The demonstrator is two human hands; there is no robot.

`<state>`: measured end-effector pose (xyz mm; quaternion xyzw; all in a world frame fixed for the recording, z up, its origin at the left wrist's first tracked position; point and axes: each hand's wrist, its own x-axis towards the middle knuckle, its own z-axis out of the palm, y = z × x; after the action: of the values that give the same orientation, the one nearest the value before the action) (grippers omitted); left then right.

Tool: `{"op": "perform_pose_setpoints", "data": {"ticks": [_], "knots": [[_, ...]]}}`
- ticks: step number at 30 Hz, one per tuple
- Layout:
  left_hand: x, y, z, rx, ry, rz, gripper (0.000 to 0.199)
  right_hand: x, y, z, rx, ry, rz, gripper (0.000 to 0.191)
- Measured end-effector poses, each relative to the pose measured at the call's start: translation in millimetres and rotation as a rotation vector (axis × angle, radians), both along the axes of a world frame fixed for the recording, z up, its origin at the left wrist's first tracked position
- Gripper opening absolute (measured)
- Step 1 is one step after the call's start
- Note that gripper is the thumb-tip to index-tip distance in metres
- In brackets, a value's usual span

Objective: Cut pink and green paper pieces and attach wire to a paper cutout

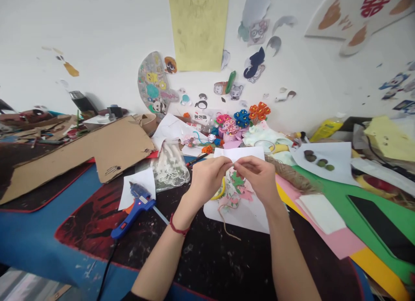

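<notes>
Left hand (209,175) and right hand (256,173) meet with fingertips pressed together; any pinched item is too small to identify. Below, coloured scraps (238,180) lie on a white sheet (256,214), with twine (234,237) at its near side. Left: blue glue gun (134,217) on the counter (22,232).

Left hand (210,177) and right hand (256,173) bare. Thin dark red band (178,227), string-like, around left wrist. Bit of black sleeve (136,297) near left elbow. Forearms (288,249) bare.
</notes>
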<state>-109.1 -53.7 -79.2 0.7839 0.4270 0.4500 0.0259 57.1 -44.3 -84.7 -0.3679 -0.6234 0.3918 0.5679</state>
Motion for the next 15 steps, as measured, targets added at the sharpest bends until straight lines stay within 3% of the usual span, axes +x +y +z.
{"op": "perform_pose_setpoints", "data": {"ticks": [10, 15], "knots": [[-5, 2, -13.9, 0.172, 0.277, 0.122, 0.021, -2, -1, 1.0, 0.016, -0.128, 0.054, 0.012], [-4, 1, -17.0, 0.217, 0.303, 0.145, 0.015, 0, -1, 2.3, -0.008, -0.142, 0.051, 0.014]]}}
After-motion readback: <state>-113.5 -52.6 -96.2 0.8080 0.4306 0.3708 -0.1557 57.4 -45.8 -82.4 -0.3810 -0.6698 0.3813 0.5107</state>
